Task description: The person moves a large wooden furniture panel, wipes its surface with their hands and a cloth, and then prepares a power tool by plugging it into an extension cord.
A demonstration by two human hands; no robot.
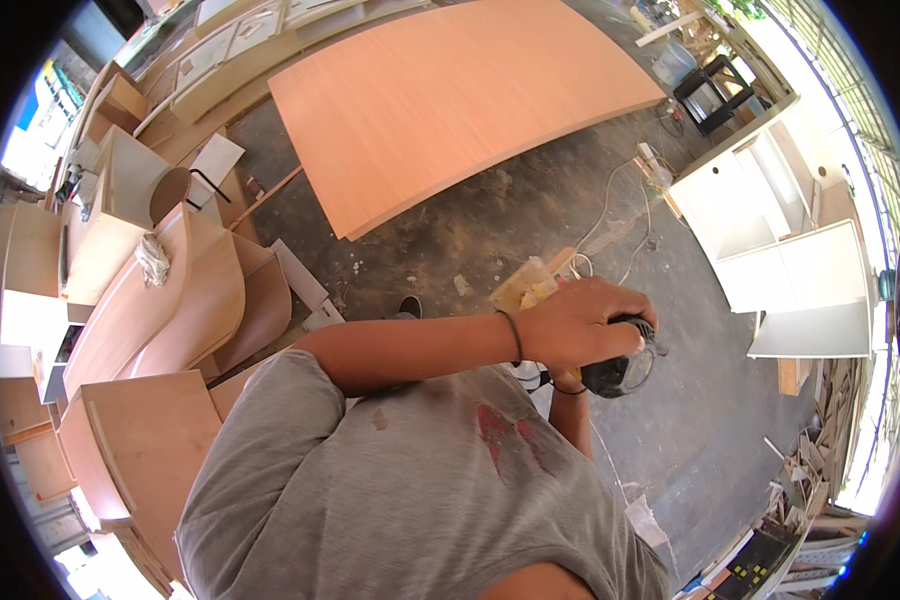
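"Dark floor [695, 420], wide panel [470, 110] beyond. Where's the black tool [604, 379]?"

"In the person's left hand [582, 322], which curls around it; the right hand's [568, 382] grip (it's mostly hidden) can't be told."

You have visible here two hands, the left hand [582, 325] and the right hand [566, 380], two wristbands [516, 338], one black tool [602, 380], one shoe [410, 306], one bucket [673, 63] and one big orange-brown board [470, 110].
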